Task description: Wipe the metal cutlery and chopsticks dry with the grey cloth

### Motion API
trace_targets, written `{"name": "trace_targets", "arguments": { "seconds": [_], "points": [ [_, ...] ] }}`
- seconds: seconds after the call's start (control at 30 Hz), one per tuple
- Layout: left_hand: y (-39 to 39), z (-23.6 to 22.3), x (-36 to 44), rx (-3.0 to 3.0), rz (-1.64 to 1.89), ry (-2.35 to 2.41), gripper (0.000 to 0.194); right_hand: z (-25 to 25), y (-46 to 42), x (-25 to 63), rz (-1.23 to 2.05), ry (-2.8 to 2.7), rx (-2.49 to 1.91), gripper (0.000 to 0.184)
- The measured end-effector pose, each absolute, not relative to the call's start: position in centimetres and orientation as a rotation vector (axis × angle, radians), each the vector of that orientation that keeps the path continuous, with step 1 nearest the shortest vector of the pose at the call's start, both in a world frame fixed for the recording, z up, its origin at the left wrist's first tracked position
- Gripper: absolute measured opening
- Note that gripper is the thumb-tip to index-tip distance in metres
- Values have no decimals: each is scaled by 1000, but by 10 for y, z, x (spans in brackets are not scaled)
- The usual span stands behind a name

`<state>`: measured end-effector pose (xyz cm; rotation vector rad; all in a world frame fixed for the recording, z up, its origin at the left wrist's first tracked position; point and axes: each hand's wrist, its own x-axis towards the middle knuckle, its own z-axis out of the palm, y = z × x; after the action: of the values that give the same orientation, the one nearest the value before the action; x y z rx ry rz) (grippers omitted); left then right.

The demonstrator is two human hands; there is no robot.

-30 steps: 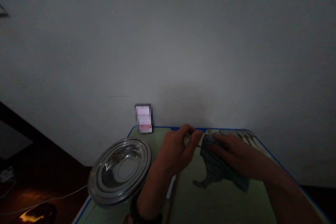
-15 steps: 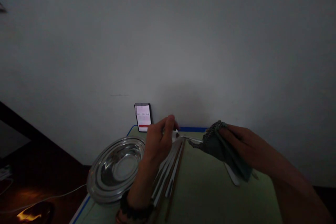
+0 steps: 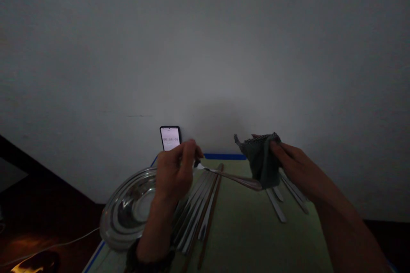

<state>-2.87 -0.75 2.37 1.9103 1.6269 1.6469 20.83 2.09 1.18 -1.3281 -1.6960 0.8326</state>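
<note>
My left hand is closed around the head end of a metal spoon; the fingers hide most of its bowl. The spoon's handle slants down to the right over the table. In my right hand is a bunched grey-green cloth with a patterned edge. Its lower fold hangs right beside the handle's end; whether they touch I cannot tell. Beneath my left hand, metal cutlery lies in a row beside brown chopsticks. More metal cutlery rests under my right hand, partly covered by it and the cloth.
A shiny steel basin stands at the table's left, partly behind my left arm. A phone showing a timer leans against the wall. The pale green table has a blue edge. A white cable runs off to the left.
The cloth has come off the spoon's handle, baring more of it, and its folds have shifted upward. My left hand has moved left and the handle now tilts down to the right.
</note>
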Motion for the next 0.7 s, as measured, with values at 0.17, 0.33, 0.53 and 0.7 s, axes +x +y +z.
{"name": "trace_targets", "arguments": {
  "seconds": [0.17,0.33,0.53,0.7],
  "points": [
    [-3,16,-1,2308,1419,1461,43,17,-1,184,1109,-1902,-1072,51],
    [-4,15,-1,2425,1367,1407,43,16,-8,181,1046,-1978,-1071,48],
    [-2,18,-4,2294,1319,1622,52,10,-11,171,919,-2039,-1153,54],
    [1,19,-12,2211,1258,1711,51,1,9,171,749,-2032,-1123,21]
  ]
}}
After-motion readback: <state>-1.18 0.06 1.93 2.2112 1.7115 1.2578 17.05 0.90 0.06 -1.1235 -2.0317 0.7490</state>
